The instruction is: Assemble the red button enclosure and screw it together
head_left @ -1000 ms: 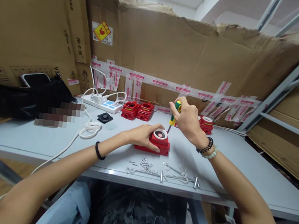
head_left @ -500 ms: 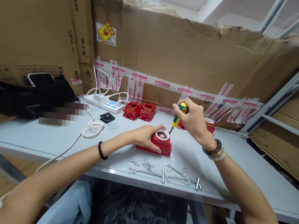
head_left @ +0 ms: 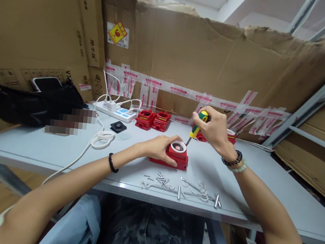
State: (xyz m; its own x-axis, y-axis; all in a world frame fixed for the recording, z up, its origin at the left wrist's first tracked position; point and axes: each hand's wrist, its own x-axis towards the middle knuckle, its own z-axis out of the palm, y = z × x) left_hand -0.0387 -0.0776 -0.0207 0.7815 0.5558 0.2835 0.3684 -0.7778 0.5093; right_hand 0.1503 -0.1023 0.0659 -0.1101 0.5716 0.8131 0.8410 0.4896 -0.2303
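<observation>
Screws (head_left: 161,178): loose by the worktop's (head_left: 266,165) near edge; your nudge might scatter them.
Box (head_left: 179,164): just beyond.
Left hand (head_left: 159,148): you clasp the box's left; loosening could let it twist.
Screwdriver (head_left: 194,131): tilted; slanted pressure might slip it.
Right hand (head_left: 216,129): wrapped round its handle.

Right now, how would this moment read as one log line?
left hand: holds red box | right hand: grips tilted screwdriver beside white ring | screws: loose
</observation>
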